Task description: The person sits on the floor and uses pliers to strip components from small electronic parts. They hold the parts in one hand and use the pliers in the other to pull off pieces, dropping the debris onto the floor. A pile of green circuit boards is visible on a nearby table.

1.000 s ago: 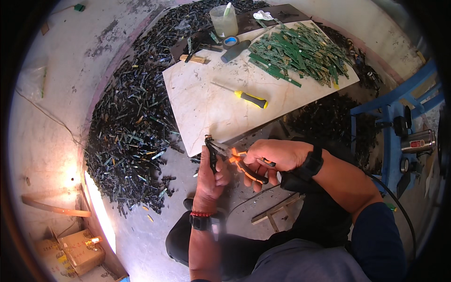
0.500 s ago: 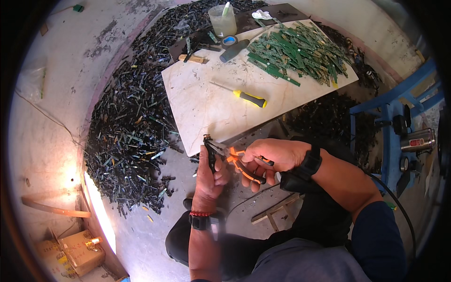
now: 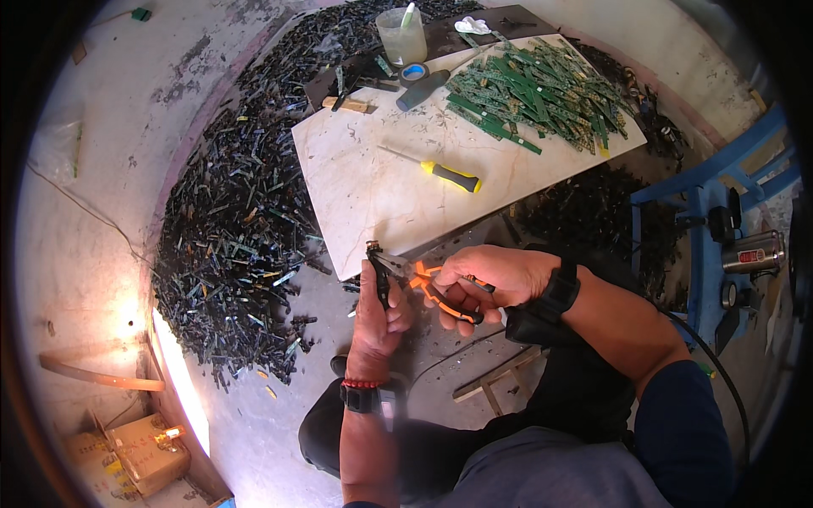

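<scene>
My left hand [image 3: 378, 315] is closed around a narrow black strip-like piece [image 3: 379, 275], held upright by the near corner of the pale board. Its upper end shows a small brownish, metallic-looking tip. In my right hand [image 3: 501, 284] are pliers [image 3: 434, 296] with orange and black handles, my fingers wrapped about the grips. Their jaws point left and reach the upper part of the black piece; whether they bite on it is too small to tell. A yellow and black screwdriver [image 3: 453, 176] lies on the board beyond my hands.
The pale board [image 3: 356, 195] carries a heap of green circuit-board strips [image 3: 542, 93]. Behind stand a cloudy plastic cup [image 3: 401, 38] and a tape roll [image 3: 413, 74]. Dark scrap strips [image 3: 237, 229] cover the floor on the left. A blue chair [image 3: 696, 245] with a metal flask [image 3: 754, 254] stands right.
The pliers' lower handle has risen slightly toward the upper one, with my right fingers drawn in a little. My left hand and the black piece stay almost where they were.
</scene>
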Available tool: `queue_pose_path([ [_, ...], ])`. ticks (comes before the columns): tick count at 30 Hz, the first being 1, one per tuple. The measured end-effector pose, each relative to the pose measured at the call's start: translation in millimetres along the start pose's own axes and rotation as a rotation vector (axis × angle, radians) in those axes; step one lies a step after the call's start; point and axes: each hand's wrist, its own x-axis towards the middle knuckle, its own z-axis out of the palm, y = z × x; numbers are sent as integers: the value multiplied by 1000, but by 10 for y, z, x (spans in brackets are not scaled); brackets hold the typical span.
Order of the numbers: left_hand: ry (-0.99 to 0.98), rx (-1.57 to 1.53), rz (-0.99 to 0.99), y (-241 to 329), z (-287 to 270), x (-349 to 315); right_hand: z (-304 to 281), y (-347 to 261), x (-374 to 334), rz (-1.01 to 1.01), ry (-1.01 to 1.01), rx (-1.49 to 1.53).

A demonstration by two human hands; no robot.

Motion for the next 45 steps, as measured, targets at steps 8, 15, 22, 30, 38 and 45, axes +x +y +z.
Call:
queue_pose_path([
  [8,9,0,-6,-2,3,6,-40,16,38,14,-1,41],
  [15,1,5,-8,1,14,8,-13,30,36,65,55,47],
  [22,32,7,-1,10,26,2,8,151,125,26,21,150],
  [30,-10,-14,1,9,-67,25,-34,219,230,-30,-54,265],
  [38,6,-16,6,11,-10,2,130,215,149,-135,85,53],
  [45,69,11,-11,-13,-11,19,120,428,288,-388,442,-633],
])
